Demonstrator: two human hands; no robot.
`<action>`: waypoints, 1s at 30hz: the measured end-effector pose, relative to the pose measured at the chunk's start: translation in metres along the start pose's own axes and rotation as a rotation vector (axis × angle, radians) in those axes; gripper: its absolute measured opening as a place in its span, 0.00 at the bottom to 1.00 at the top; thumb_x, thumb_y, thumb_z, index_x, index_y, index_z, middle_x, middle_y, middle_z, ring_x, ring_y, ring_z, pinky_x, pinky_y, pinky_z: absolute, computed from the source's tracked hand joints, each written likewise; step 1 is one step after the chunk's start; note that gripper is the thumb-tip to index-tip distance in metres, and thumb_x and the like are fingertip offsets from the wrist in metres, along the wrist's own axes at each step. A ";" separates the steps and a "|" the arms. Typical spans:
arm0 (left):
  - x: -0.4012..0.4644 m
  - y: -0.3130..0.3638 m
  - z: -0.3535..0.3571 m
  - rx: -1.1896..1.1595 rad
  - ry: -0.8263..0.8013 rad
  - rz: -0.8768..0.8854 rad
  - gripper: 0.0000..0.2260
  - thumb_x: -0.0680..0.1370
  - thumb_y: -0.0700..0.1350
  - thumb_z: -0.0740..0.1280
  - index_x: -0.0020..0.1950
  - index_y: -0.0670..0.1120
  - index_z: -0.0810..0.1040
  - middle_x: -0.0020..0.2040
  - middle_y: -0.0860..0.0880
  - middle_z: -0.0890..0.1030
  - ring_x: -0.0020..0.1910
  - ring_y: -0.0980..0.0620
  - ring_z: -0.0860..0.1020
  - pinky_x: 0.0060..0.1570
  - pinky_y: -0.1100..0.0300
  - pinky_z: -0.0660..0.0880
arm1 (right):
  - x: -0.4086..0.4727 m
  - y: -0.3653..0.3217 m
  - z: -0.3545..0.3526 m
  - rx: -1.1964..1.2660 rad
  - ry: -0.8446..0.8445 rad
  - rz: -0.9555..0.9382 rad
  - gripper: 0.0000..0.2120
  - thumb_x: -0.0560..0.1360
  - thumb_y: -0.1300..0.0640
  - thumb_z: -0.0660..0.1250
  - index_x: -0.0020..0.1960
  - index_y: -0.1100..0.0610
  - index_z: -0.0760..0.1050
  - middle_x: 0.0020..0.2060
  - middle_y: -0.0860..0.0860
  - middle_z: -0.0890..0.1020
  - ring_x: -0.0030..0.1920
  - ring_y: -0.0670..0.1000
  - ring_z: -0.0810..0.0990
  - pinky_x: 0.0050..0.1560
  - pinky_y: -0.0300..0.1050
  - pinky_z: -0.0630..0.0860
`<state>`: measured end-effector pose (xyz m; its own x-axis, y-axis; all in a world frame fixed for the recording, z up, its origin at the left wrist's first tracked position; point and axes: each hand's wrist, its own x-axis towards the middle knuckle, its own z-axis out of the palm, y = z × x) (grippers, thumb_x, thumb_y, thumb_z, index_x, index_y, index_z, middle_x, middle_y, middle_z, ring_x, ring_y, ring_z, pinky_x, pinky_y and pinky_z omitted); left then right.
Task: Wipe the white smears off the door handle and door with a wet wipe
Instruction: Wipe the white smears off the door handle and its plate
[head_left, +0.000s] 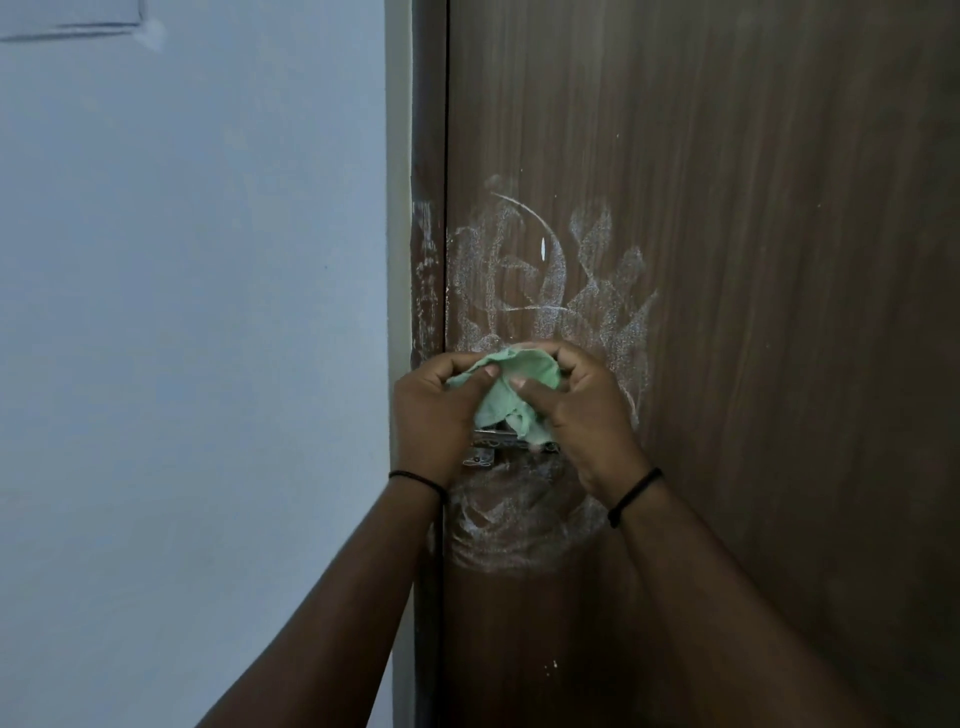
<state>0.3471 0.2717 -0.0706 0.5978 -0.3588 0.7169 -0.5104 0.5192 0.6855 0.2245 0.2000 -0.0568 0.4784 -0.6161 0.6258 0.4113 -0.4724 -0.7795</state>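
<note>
Just below the middle of the frame, the left hand (434, 410) and the right hand (589, 415) meet, both closed on a crumpled pale green wipe (506, 395). The left thumb and curled fingers pinch its left edge, and the right thumb presses its middle while the right fingers (569, 361) wrap over its top right. The wipe bunches between the two hands and hangs down in front of the metal handle (488, 448), of which only a small shiny part shows under the cloth, between the wrists; whether the wipe touches it cannot be told. Each wrist wears a thin black band (635, 496). Both bare forearms come up from the bottom edge. Behind the hands stands the brown wood-grain door (753, 260), filling the right of the frame. White smears (550, 270) swirl on it above the hands, and another patch spreads below them. More white streaks mark the dark door frame (427, 260) just left of the door. A pale blue wall (182, 312) fills the left.
</note>
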 end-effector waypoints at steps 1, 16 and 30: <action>-0.001 -0.002 -0.001 0.010 0.010 0.002 0.01 0.75 0.43 0.74 0.45 0.47 0.85 0.38 0.53 0.85 0.38 0.55 0.83 0.37 0.59 0.80 | 0.000 0.000 0.000 -0.007 0.016 0.004 0.08 0.77 0.69 0.68 0.52 0.59 0.81 0.47 0.57 0.85 0.37 0.50 0.85 0.27 0.41 0.78; -0.020 -0.018 -0.017 0.006 -0.032 0.030 0.16 0.74 0.41 0.74 0.51 0.64 0.80 0.40 0.55 0.84 0.39 0.57 0.81 0.43 0.63 0.79 | -0.018 0.013 0.026 -0.126 -0.121 0.009 0.20 0.81 0.70 0.58 0.69 0.57 0.75 0.66 0.51 0.79 0.66 0.46 0.77 0.69 0.50 0.73; 0.006 -0.056 -0.011 0.273 0.202 0.112 0.08 0.75 0.43 0.72 0.46 0.57 0.81 0.43 0.57 0.80 0.40 0.63 0.77 0.41 0.76 0.71 | 0.028 0.064 0.006 -0.509 0.262 -0.227 0.10 0.73 0.63 0.73 0.51 0.51 0.83 0.42 0.43 0.85 0.41 0.42 0.84 0.40 0.39 0.82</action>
<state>0.3856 0.2493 -0.1062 0.6246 -0.1368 0.7689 -0.7099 0.3108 0.6320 0.2688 0.1563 -0.0891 0.1890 -0.5686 0.8006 0.0281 -0.8119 -0.5832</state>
